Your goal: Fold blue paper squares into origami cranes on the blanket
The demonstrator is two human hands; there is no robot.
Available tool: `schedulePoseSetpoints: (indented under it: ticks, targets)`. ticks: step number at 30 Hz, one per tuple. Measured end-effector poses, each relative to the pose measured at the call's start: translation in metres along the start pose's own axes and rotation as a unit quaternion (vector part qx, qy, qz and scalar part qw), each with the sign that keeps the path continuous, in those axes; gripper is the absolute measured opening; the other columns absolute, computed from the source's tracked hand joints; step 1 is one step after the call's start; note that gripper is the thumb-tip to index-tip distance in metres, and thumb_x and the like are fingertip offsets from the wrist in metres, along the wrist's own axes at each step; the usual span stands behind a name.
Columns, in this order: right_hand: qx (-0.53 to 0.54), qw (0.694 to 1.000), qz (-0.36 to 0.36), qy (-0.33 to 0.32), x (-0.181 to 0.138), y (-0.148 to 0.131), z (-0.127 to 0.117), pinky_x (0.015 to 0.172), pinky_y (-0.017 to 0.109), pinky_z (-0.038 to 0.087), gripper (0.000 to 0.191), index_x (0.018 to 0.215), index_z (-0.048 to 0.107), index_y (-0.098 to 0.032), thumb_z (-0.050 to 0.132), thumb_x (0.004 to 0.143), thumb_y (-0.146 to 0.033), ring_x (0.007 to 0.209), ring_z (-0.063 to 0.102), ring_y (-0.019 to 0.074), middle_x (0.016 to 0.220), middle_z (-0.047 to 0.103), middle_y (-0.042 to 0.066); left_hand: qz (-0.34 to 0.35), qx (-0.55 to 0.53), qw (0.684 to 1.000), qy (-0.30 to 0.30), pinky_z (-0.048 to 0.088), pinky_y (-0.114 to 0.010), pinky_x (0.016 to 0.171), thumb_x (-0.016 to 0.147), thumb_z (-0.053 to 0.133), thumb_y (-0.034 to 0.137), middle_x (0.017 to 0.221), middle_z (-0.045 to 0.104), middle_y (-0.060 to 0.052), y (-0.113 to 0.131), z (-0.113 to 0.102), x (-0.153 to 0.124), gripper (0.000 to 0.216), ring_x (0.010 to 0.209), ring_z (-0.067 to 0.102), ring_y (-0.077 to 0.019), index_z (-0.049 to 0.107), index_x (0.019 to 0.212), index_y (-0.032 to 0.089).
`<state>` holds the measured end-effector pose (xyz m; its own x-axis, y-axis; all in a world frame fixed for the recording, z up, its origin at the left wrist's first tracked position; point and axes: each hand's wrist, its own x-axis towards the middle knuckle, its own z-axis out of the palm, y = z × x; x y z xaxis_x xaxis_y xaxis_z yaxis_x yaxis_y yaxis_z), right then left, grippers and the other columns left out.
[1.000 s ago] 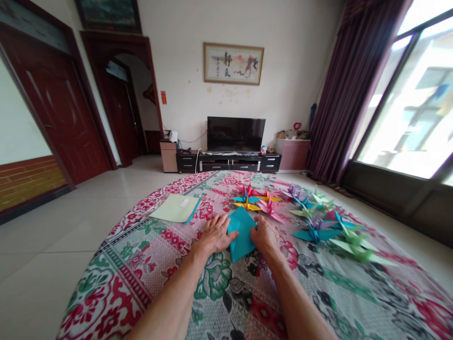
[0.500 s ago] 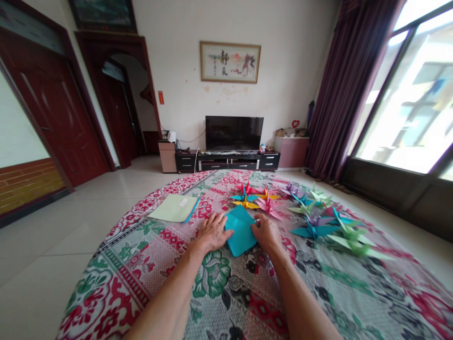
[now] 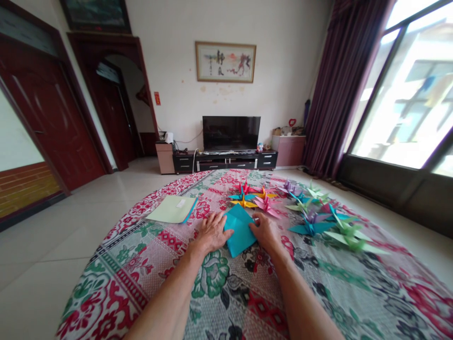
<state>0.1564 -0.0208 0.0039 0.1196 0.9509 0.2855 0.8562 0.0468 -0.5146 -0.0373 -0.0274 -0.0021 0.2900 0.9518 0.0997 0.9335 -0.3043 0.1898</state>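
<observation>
A blue sheet of origami paper [image 3: 240, 231], folded into a square shape with creases, lies on the tablecloth with one corner towards me. My left hand [image 3: 213, 231] rests flat at its left side, fingers spread and the thumb tip on the paper's edge. At the right corner, my right hand [image 3: 264, 231] has its fingers curled and pinches the paper's edge between thumb and forefinger. Just beyond the sheet stand folded paper cranes, among them a yellow crane [image 3: 244, 202] and a pink crane [image 3: 267, 206].
Left of my hands lies a stack of paper [image 3: 170, 209], pale green on top with blue beneath. Several more cranes stand to the right, including a blue crane [image 3: 312, 226] and a green crane [image 3: 354, 239]. A patterned tablecloth [image 3: 148, 283] covers the round table.
The camera view has turned slightly to the right. Both hands keep their places at the blue paper, whose near corner now looks sharper and less rounded.
</observation>
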Motion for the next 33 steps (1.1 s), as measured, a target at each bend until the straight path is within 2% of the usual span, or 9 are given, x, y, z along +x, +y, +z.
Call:
schedulePoseSetpoints:
  ticks: [22,24,27,29,31,33]
  targets:
    - [-0.013,1.000,0.012,-0.019,0.000,-0.003,-0.002,0.067,0.025,0.040,0.032,0.104,0.060,-0.022,0.053,0.073,-0.027,0.081,0.061,0.0182,0.087,0.067,0.004,-0.002,0.004,1.000,-0.031,0.016,-0.053,0.106,0.082,0.024,0.059,0.148,0.018,-0.005,0.004,-0.008,0.000,0.066,0.134,0.013,-0.0281,0.028,0.137,0.022]
    - [-0.028,1.000,0.007,-0.004,-0.001,-0.006,-0.005,0.071,0.027,0.040,0.032,0.104,0.061,-0.021,0.054,0.073,-0.027,0.084,0.059,0.0190,0.091,0.066,0.005,-0.001,0.002,1.000,-0.030,0.015,-0.053,0.106,0.082,0.024,0.059,0.148,0.018,-0.005,0.004,-0.008,0.000,0.066,0.134,0.013,-0.0281,0.028,0.137,0.022]
    - [-0.052,0.995,-0.034,0.080,-0.002,-0.018,-0.010,0.081,0.032,0.037,0.028,0.101,0.062,-0.021,0.052,0.075,-0.024,0.095,0.054,0.0224,0.100,0.061,0.008,0.002,-0.007,0.999,-0.031,0.015,-0.054,0.105,0.082,0.025,0.059,0.148,0.019,-0.006,0.003,-0.008,0.000,0.066,0.134,0.013,-0.0288,0.029,0.136,0.022]
    - [-0.029,0.987,-0.085,0.131,-0.003,-0.028,-0.012,0.084,0.033,0.035,0.024,0.095,0.065,-0.022,0.048,0.078,-0.020,0.098,0.051,0.0225,0.102,0.059,0.008,0.008,-0.011,1.000,-0.027,0.016,-0.055,0.104,0.082,0.026,0.059,0.147,0.020,-0.007,0.003,-0.008,0.000,0.066,0.134,0.015,-0.0296,0.029,0.136,0.021]
    - [0.023,0.978,-0.156,0.138,-0.004,-0.037,-0.010,0.084,0.030,0.036,0.025,0.091,0.066,-0.021,0.042,0.083,-0.019,0.096,0.051,0.0196,0.096,0.060,0.007,0.012,-0.011,1.000,-0.015,0.017,-0.056,0.104,0.082,0.029,0.056,0.147,0.021,-0.008,0.002,-0.006,0.000,0.064,0.133,0.016,-0.0302,0.030,0.135,0.021]
    - [0.075,0.967,-0.226,0.093,-0.004,-0.040,-0.003,0.081,0.024,0.039,0.027,0.094,0.064,-0.021,0.039,0.084,-0.017,0.089,0.054,0.0153,0.094,0.061,0.005,0.009,-0.012,1.000,-0.007,0.017,-0.056,0.104,0.082,0.032,0.054,0.146,0.022,-0.008,0.002,-0.004,0.001,0.062,0.133,0.017,-0.0303,0.031,0.135,0.022]
